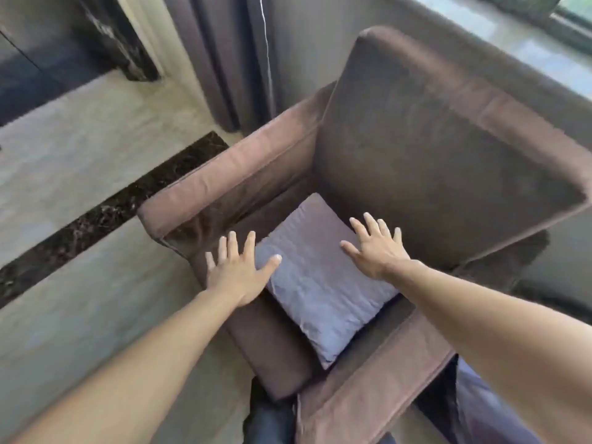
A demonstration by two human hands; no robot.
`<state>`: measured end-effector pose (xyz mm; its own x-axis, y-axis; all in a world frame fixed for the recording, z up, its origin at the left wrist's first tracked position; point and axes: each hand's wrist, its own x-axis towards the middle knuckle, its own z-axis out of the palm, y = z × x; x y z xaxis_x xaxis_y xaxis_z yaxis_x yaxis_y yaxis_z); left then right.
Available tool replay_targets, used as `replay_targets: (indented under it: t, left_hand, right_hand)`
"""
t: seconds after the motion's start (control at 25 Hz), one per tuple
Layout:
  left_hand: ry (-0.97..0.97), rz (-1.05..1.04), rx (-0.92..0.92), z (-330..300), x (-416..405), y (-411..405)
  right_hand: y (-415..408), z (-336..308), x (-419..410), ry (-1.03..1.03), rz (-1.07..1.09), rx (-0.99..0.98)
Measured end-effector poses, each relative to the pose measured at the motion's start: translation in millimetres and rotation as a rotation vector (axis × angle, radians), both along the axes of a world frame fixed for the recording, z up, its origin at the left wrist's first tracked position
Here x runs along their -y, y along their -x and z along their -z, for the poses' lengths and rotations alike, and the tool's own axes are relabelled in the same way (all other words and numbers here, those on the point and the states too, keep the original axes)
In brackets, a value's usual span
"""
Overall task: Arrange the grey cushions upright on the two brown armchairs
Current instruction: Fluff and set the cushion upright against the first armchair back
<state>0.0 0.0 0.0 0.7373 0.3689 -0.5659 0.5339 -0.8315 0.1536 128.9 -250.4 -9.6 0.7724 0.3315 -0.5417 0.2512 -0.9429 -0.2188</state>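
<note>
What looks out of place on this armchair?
The grey cushion lies flat on the armchair seat, turned askew, not upright against the backrest. Both the left hand and right hand are spread open over its edges, not gripping it. No damage shows.

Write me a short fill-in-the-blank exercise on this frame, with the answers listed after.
1. The grey cushion lies ____ on the seat of the brown armchair, not upright.
2. Both hands have their fingers ____, and neither grips anything.
3. The left hand is at the cushion's left edge, and the right hand is near its ____ edge.
4. The dark curtain hangs ____ the armchair.

Answers: flat; spread open; right; behind
</note>
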Motion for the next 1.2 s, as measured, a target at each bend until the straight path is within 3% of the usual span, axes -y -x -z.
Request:
replay_targets:
  t: [0.16, 0.24, 0.4, 0.52, 0.72, 0.84, 1.0, 1.2]
  left_hand:
    - [0.219, -0.125, -0.206, 97.6, 4.6, 11.8]
    - [0.411, -0.414, -0.199, 142.5, 11.1, 19.9]
    - [0.772, -1.254, -0.058, 225.1, 25.9, 16.1]
    - [0.837, -1.494, 0.072, 278.7, 59.6, -0.5]
    - [0.518, -1.547, 0.310, 339.0, 104.5, -27.1]
    - [0.468, -1.462, 0.409, 347.5, 103.3, -21.1]
    - [0.557, -1.552, 0.426, 320.0, 92.7, -18.1]
    - [0.943, -1.507, 0.305, 252.6, 89.1, -66.0]
  right_hand:
    - [-14.2, 71.5, -14.8, 0.000, 0.170, -0.112]
    - [-18.3, 110.7, -10.7, -0.018, 0.183, -0.168]
    - [-54.7, 191.8, 8.1, -0.068, 0.256, -0.157]
    - [-95.6, 255.7, 18.7, -0.157, 0.343, -0.143]
    - [-116.8, 327.4, 31.2, -0.201, 0.524, -0.197]
    - [-108.3, 331.0, 29.6, -0.274, 0.603, -0.156]
    - [-106.8, 269.4, 27.1, -0.378, 0.653, -0.126]
    - [-124.9, 150.0, 26.7, -0.468, 0.613, 0.145]
